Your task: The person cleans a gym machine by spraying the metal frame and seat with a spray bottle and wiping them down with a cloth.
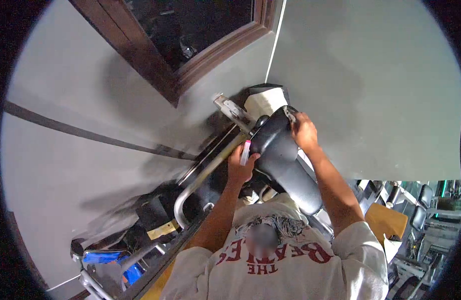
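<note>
A slim white, pink-tipped stick (245, 154) slants beside the smooth black padded seat (279, 155).

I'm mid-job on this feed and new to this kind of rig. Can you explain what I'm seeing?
There is no machine arm here: these are a person's bare hands, seen by one camera worn on the head, looking forward and down. That is why the person's white T-shirt fills the bottom. The left hand holds a slim white object with a pink end. The right hand is at the upper end of a black padded seat, with its fingers on something small and grayish, perhaps a cloth. A curved metal tube is to the left, and a brown-framed window is above.
</note>
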A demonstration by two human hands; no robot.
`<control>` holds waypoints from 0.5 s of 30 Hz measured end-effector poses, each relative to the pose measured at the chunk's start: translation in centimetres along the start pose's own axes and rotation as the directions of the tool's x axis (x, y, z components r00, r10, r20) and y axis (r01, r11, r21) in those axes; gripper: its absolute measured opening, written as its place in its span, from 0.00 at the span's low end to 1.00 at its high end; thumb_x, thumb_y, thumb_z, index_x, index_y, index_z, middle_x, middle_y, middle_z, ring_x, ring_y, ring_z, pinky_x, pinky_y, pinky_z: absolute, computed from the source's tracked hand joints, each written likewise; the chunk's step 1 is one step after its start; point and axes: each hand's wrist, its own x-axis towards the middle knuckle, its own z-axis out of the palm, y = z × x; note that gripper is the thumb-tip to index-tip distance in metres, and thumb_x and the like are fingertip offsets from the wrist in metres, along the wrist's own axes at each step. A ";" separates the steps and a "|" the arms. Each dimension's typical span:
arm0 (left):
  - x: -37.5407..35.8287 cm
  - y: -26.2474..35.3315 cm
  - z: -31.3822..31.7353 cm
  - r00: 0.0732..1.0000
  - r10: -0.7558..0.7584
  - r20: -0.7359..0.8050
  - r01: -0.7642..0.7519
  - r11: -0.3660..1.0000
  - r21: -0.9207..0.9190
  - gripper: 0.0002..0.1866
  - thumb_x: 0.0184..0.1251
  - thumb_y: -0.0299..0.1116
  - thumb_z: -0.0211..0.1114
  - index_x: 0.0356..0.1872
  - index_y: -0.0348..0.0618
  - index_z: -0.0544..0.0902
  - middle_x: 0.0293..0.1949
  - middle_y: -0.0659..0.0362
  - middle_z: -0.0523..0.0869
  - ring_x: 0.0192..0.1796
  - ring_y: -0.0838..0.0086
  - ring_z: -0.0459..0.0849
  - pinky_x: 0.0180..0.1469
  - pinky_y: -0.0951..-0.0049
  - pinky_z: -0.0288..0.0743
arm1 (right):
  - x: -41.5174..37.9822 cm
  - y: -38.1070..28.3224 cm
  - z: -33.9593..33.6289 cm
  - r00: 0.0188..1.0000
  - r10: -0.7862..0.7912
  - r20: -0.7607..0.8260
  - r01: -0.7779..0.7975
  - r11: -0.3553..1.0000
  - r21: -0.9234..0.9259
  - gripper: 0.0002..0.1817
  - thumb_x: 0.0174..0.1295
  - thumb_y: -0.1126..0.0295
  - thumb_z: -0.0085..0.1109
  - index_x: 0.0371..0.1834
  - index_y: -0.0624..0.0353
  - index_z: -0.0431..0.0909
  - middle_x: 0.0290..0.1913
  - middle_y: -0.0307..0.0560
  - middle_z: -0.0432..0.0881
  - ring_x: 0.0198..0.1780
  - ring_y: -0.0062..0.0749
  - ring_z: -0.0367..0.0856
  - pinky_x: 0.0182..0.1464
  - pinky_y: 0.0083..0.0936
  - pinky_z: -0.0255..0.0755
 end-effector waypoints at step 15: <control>0.0 1.9 -0.2 0.991 -0.127 0.032 0.128 0.991 -0.049 0.22 0.55 0.44 0.76 0.41 0.38 0.79 0.31 0.53 0.83 0.35 0.63 0.83 0.42 0.64 0.76 | 2.1 0.9 1.6 0.992 -0.041 -0.119 0.033 0.997 -0.070 0.12 0.54 0.71 0.59 0.42 0.58 0.79 0.42 0.57 0.82 0.42 0.56 0.83 0.43 0.48 0.78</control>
